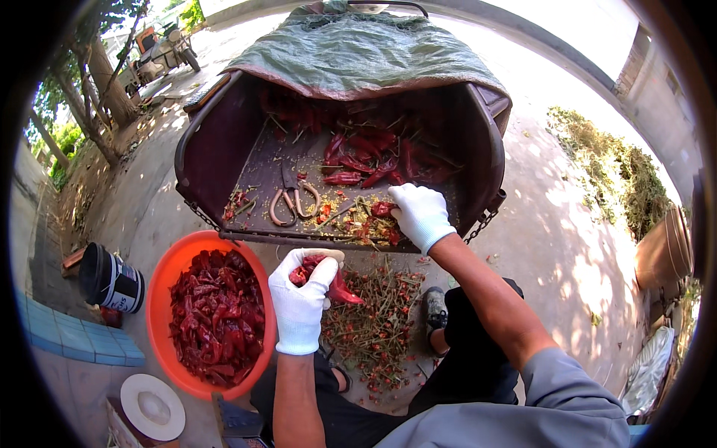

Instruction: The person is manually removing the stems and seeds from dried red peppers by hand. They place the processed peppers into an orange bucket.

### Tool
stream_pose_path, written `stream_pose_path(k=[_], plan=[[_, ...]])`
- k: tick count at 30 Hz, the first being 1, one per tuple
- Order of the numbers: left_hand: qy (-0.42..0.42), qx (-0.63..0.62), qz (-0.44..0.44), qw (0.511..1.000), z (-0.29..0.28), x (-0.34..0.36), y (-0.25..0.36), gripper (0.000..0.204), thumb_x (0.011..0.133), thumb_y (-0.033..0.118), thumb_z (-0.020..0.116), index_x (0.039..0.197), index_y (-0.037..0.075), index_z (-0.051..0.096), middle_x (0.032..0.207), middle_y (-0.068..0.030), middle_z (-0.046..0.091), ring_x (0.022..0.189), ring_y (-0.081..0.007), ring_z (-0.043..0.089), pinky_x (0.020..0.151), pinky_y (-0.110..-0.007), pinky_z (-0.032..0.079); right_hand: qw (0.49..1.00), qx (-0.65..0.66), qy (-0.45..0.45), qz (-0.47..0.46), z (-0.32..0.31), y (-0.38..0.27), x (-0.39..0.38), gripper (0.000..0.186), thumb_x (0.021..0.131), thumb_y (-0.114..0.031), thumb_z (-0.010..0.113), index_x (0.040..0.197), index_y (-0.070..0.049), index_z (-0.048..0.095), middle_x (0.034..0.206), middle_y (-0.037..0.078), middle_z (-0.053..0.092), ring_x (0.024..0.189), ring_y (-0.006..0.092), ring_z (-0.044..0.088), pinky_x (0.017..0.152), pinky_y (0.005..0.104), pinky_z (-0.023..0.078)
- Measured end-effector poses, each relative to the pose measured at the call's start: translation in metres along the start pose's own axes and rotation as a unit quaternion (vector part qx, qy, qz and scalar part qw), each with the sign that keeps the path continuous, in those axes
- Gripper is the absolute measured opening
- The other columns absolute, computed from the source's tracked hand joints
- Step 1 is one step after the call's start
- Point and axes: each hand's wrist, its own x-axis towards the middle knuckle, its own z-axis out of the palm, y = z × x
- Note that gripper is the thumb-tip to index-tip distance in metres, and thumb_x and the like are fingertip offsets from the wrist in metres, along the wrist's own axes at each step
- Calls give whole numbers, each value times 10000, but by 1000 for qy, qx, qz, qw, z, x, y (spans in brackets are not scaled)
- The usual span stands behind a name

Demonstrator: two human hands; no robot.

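White work gloves cover both of my hands. My left hand (300,293) is closed round red chili peppers (343,290), one with its pointed tip sticking out to the right, in front of the cart bed's edge. Over that edge, my right hand (420,213) has its fingers closed at a red chili pepper (383,209); the fingertips are partly hidden. Scissors (291,198) with tan loop handles lie on the cart bed (258,160) among yellow seeds and stem bits. Behind them is a pile of whole red chilies (366,153).
An orange basin (155,313) full of red chili pieces stands at my left. Stems and scraps (370,321) litter the ground between my feet. A green woven sheet (366,52) covers the cart's far part. A black bucket (112,278) lies tipped at the left; chains hang beside the cart bed.
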Motion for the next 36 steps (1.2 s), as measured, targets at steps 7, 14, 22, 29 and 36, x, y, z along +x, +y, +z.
stream_pose_path(k=[7, 14, 22, 29, 36], plan=[[-8, -51, -4, 999, 10, 2, -8, 201, 915, 57, 650, 1108, 2, 640, 835, -69, 705, 632, -73, 626, 419, -168, 394, 997, 24, -65, 35, 16, 9, 10, 149, 814, -161, 689, 949, -99, 677, 860, 137, 713, 838, 324, 706, 709, 441, 548], [32, -46, -7, 998, 8, 6, -9, 205, 891, 70, 717, 1074, -13, 678, 786, -9, 657, 605, -53, 564, 546, -195, 442, 919, 385, 71, 43, -18, -33, -6, 249, 806, -52, 746, 1048, -54, 687, 899, 120, 729, 798, 227, 730, 714, 310, 570], [50, 29, 43, 997, 9, 9, -18, 314, 865, 76, 761, 1150, -26, 677, 835, 3, 666, 633, -28, 551, 563, -183, 449, 845, 534, -32, -17, -40, -79, -50, 226, 811, 12, 745, 1020, -12, 664, 886, 100, 701, 789, 187, 713, 720, 303, 563], [-60, 29, 23, 998, 7, 5, -9, 390, 840, 67, 776, 1199, -41, 668, 932, -27, 702, 759, -54, 609, 695, -215, 509, 816, 574, -62, -18, -36, -71, -45, 184, 820, 72, 675, 994, 16, 648, 878, 118, 685, 821, 165, 682, 743, 299, 545], [27, 210, 168, 963, 9, 5, -25, 272, 786, 73, 802, 1035, 10, 711, 887, -73, 727, 767, -140, 679, 729, -269, 534, 815, 575, -67, -7, -40, -70, -42, 193, 899, 1, 639, 1091, 6, 664, 972, 111, 714, 882, 139, 691, 793, 290, 551]])
